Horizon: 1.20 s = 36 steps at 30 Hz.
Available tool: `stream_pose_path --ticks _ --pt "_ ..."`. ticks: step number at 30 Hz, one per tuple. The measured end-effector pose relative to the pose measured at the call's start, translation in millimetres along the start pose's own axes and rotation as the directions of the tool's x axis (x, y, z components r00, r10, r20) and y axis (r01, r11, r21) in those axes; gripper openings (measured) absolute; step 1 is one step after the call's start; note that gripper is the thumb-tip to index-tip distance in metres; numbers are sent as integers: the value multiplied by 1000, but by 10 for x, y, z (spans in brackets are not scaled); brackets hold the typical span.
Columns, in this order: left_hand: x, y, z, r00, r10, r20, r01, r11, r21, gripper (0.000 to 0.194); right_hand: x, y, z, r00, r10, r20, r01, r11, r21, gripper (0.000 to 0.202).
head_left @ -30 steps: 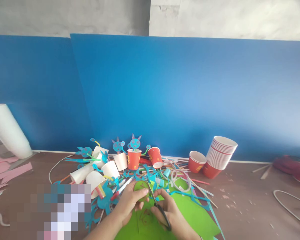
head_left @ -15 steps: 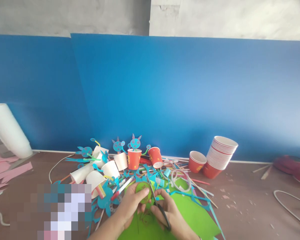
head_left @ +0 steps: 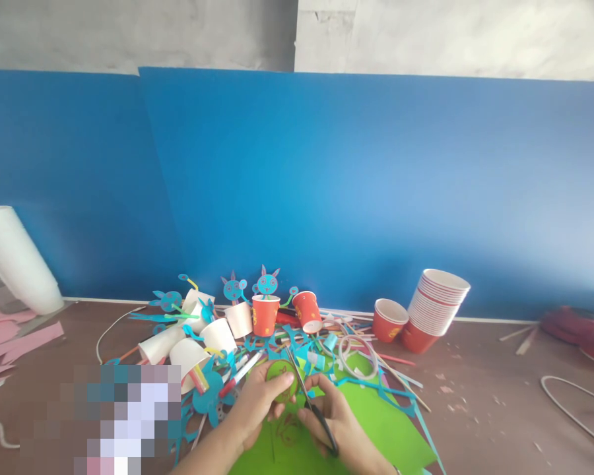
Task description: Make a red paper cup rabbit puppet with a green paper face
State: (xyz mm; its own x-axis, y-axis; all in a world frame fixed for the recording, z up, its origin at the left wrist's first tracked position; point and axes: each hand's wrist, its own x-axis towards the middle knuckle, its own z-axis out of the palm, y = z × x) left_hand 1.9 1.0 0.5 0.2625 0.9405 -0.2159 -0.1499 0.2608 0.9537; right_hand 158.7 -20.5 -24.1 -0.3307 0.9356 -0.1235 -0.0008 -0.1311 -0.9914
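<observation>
My left hand (head_left: 257, 404) pinches a small round green paper piece (head_left: 279, 377) with reddish drawn lines. In my right hand (head_left: 334, 419) are black-handled scissors (head_left: 321, 419), their blades pointing up and to the left along the right edge of the green piece. Beneath both hands lies a large green paper sheet (head_left: 386, 422) with more drawn lines near its left part. Just left of my left hand are a red-and-white marker (head_left: 233, 381) and blue paper cutouts (head_left: 208, 396).
Behind the hands stand red cups (head_left: 266, 315), white cups (head_left: 219, 335) and blue paper figures (head_left: 267, 284). A tape ring (head_left: 358, 357) lies among straws. Stacked cups (head_left: 435, 307) stand right; pink paper (head_left: 14, 343) and a white roll (head_left: 20, 257) are left.
The round green piece in my left hand has turned and shifted slightly left. My right hand and the scissors have hardly moved.
</observation>
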Motion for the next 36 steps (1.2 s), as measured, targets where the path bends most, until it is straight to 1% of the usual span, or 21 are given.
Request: stream_pose_path --ticks 4,9,13,20,28,36 --pt "9 -5 -22 999 -16 50 16 1000 6 25 -4 3 -1 1000 7 -4 -7 1000 9 63" --pt "0 24 -27 999 -21 39 21 1000 -1 26 25 35 2 1000 -3 -9 3 1000 15 58" --pt "1 32 -35 998 -13 64 11 1000 25 24 29 36 2 1000 -6 -4 6 1000 15 56" --pt "-33 97 7 998 -30 -49 30 1000 2 29 3 -20 7 1000 21 -4 -21 1000 18 56" --pt "-77 144 65 997 -43 -59 44 999 17 29 -3 23 9 1000 25 -8 -24 999 20 57" --pt "-69 130 52 997 -51 -54 52 998 25 27 -16 -33 18 999 45 -8 -45 999 9 56"
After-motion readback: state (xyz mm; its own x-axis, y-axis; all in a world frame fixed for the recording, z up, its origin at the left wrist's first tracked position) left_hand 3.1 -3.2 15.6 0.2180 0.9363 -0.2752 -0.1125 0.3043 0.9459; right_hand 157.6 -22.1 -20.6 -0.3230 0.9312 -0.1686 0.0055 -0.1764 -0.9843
